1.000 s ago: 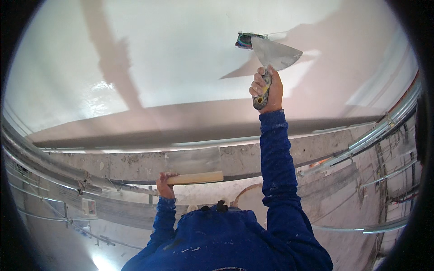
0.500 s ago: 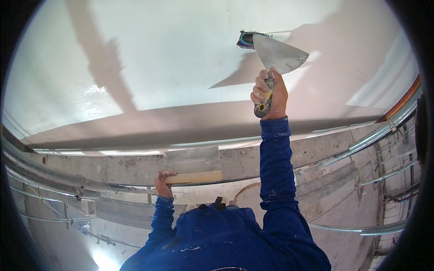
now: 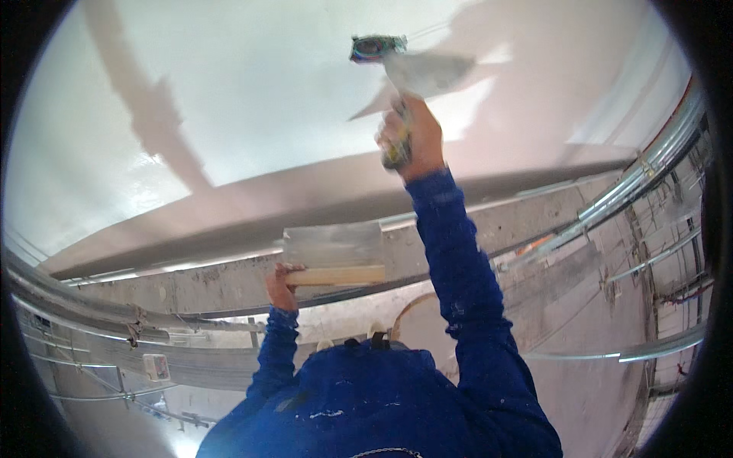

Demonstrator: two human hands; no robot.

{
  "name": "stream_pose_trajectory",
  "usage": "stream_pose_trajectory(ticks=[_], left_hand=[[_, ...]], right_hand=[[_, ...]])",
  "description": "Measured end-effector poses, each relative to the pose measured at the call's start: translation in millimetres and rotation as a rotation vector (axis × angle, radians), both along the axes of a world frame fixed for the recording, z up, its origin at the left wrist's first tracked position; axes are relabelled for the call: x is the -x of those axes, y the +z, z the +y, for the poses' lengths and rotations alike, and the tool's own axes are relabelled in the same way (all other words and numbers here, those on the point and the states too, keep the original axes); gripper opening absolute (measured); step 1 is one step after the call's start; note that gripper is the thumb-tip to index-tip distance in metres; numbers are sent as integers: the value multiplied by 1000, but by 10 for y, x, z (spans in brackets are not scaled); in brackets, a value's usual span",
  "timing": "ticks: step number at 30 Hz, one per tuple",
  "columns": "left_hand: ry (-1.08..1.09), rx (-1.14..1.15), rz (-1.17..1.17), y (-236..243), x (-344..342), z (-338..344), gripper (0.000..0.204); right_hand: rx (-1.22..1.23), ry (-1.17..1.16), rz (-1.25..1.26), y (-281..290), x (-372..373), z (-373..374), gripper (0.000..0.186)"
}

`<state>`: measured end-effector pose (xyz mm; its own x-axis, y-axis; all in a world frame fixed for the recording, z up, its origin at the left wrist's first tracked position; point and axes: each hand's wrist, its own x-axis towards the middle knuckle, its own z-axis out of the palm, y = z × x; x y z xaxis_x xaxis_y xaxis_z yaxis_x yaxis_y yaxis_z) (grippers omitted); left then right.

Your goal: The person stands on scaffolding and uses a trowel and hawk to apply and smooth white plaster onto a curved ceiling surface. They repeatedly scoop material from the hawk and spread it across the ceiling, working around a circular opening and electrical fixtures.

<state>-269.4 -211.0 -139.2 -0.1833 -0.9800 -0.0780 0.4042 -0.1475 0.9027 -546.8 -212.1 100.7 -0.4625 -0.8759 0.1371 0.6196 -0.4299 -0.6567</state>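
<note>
My right hand is closed round the dark and yellow handle of a putty knife. Its wide metal blade, smeared by motion, lies against or just off the white wall. Close by the blade's left corner is a recessed electrical box with coiled coloured wires inside. Lower down, my left hand grips one end of a wide plastering blade by its pale wooden back edge; the flat metal faces up toward the wall.
A concrete ledge runs along the wall's foot. Metal scaffold tubes curve round on the right, with more pipes on the left. Below the left pipes sits a small white container. Shadows fall across the wall.
The view has shifted and tilted. My right hand and the putty knife now sit further left and higher in the picture, with the blade slightly right of the box instead of overlapping it.
</note>
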Motion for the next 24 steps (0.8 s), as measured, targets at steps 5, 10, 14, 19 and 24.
stream_pose_trajectory(ticks=[5, 10, 14, 19, 24], left_hand=[[-19, 215, -225, -180, -33, 316, 36], [-240, 344, -537, -21, -101, 639, 31], [-285, 456, -719, 36, -79, 749, 34], [-226, 418, -593, -92, -74, 829, 37], [-125, 395, -639, -41, -203, 829, 30]], right_hand=[[-278, 91, 156, -1012, -126, 724, 20], [-125, -167, 1169, -2184, -669, 806, 27], [-475, 161, 946, -2366, -1355, 777, 36], [-404, 164, 1469, -1686, -1595, 849, 42], [-120, 111, 1582, -1405, -1358, 794, 31]])
